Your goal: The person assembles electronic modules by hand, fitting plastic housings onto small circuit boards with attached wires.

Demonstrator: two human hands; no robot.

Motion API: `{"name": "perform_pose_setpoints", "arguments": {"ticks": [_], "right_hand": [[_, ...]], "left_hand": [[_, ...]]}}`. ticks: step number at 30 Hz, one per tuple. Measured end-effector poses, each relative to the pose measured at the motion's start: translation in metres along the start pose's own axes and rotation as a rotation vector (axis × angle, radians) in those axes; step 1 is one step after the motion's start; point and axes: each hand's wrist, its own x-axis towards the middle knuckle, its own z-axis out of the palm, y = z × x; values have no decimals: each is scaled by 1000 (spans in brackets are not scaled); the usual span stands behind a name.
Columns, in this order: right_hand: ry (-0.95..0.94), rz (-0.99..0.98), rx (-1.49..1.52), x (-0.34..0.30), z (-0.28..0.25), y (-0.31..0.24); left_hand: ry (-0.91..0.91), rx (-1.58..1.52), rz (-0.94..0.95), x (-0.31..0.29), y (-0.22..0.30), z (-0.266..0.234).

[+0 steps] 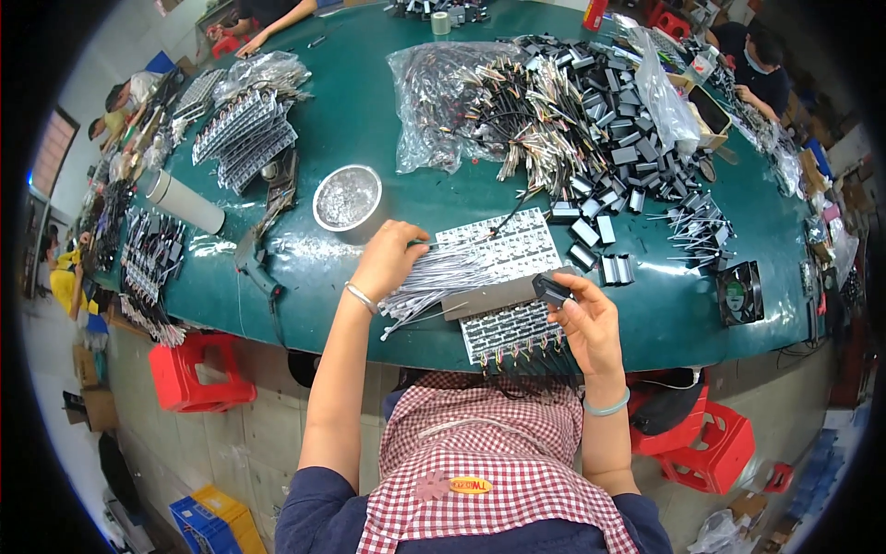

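Note:
My right hand (595,328) holds a small black plastic housing (551,290) between thumb and fingers, above the edge of a grey block (489,297). My left hand (395,251) is closed, its fingertips pinched at the upper end of a bundle of thin white wires (443,277); what lies between them is too small to make out. The wires rest partly on a white circuit-board panel (526,235) behind the block. A second board panel (512,334), with coloured wires along its front edge, lies in front of the block.
Black housings (637,152) and stripped wires (544,120) are heaped at back right, beside a clear plastic bag (429,102). A round metal bowl (347,198), a soldering iron or glue gun (258,268) and stacked boards (245,138) stand left. A black fan (740,294) lies right. Other people sit around the table.

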Motion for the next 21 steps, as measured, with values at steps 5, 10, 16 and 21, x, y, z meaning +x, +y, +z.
{"name": "perform_pose_setpoints", "arguments": {"ticks": [5,10,16,21], "right_hand": [[13,-10,20,-8,-5,-3],[-8,-55,42,-9,-2,-3],[-72,-206,-50,-3,13,-4],[-93,-255,-116,-7,16,-9]], "left_hand": [[-176,-15,-78,10,-2,8],[267,-215,125,-5,18,-2],[-18,-666,-81,-41,113,-32],[1,-524,139,-48,137,-18]]}}
